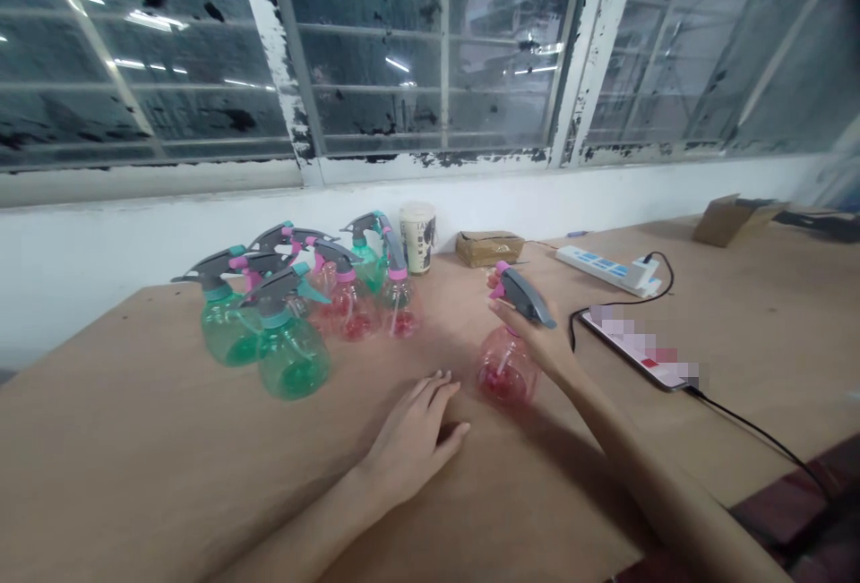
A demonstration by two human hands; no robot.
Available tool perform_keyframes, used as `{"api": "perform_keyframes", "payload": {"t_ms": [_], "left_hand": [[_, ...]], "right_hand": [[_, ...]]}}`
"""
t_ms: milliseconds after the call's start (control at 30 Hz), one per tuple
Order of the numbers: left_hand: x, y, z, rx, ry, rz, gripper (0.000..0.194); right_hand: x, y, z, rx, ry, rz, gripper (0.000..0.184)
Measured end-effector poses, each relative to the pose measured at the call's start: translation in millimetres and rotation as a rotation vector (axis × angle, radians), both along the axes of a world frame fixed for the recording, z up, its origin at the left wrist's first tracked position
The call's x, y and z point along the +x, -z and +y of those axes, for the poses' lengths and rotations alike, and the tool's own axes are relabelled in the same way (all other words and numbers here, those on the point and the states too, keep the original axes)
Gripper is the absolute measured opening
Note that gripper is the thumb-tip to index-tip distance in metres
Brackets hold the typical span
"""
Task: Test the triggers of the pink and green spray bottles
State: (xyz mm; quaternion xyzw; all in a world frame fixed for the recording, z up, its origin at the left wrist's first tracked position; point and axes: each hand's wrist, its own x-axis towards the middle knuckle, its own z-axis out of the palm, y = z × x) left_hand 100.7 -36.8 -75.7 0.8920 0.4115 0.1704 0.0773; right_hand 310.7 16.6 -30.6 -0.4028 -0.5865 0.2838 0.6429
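My right hand point(530, 325) is wrapped round the neck of a pink spray bottle point(509, 372) with a grey and pink trigger head. The bottle stands upright or nearly so; whether its base touches the table I cannot tell. Flat on the table to its left lies my left hand point(420, 431), fingers stretched out and nothing in them. Further left, several spray bottles crowd together, among them a green spray bottle point(294, 366) in front and a pink spray bottle point(352, 310) behind it. Their grey trigger heads overlap, hiding parts of the rear ones.
Against the wall stand a paper cup point(417, 241) and a brown taped box point(489, 248). A white power strip point(601, 270) and a phone point(635, 348) with a cable lie to the right on the wooden table point(134, 440). An open cardboard box point(732, 220) sits farther back.
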Motion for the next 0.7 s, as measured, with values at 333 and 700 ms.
{"api": "perform_keyframes", "payload": {"t_ms": [333,700], "left_hand": [[0.2,-0.7,-1.9,0.011,0.001,-0.009,0.039],[-0.4,0.2,-2.9,-0.003,-0.002,-0.011,0.041]], "right_hand": [[-12.9,-2.6,7.9,-0.043,-0.025,0.005,0.05],[-27.0,5.1,51.6,-0.013,-0.02,-0.094,0.037]]}}
